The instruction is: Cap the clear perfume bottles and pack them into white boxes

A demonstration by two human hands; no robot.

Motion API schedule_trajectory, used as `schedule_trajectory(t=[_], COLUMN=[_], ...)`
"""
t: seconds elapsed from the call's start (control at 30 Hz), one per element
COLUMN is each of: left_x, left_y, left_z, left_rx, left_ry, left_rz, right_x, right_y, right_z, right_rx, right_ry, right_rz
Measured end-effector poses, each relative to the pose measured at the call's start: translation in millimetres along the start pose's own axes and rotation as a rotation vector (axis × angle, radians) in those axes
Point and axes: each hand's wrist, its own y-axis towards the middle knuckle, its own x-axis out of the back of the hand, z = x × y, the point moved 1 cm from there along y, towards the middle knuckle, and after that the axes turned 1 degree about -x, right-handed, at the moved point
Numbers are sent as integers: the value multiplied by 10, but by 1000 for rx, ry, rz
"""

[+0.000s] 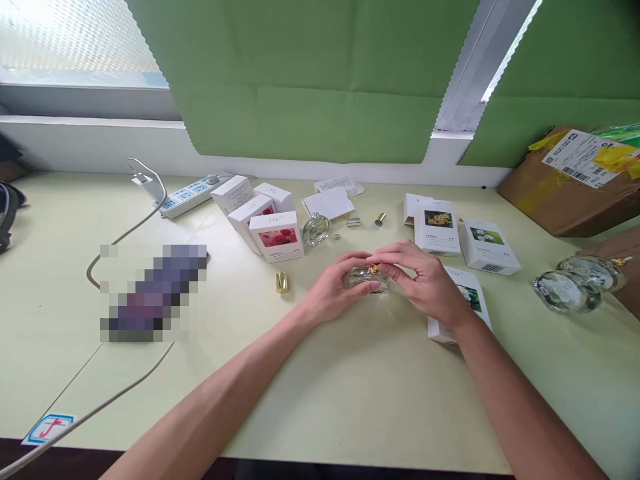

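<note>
A small clear glass bottle (369,281) with a gold top stands on the pale green table (320,393) in the middle. My left hand (337,288) wraps round its left side. My right hand (417,277) reaches over from the right, its fingertips pinched on the gold top. A loose gold cap (282,282) lies to the left of my left hand. Another clear round bottle (317,229) sits behind, beside a white box with red roses (277,237).
Several white boxes (250,200) lie at the back, with a power strip (187,195) and its cable. Boxes with flower pictures (437,228) sit right of centre. Two glass bottles (567,291) lie far right, near a cardboard carton (570,187). A blurred object (153,293) rests left.
</note>
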Motion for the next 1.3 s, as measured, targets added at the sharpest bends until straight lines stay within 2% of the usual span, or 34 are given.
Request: schedule_trajectory(t=[0.4,0.8,1.3], left_x=[2,-15,-15], left_y=[-6,-4,2], left_z=[13,21,46], left_rx=[11,14,3], left_ry=[-4,-10,25], left_rz=[-5,8,19], right_x=[-10,-3,-63], right_y=[9,5,11], right_z=[-24,-7,-4], right_rx=[60,19,-78], right_ry=[-54,-107,-7], right_rz=[-19,-69,-95])
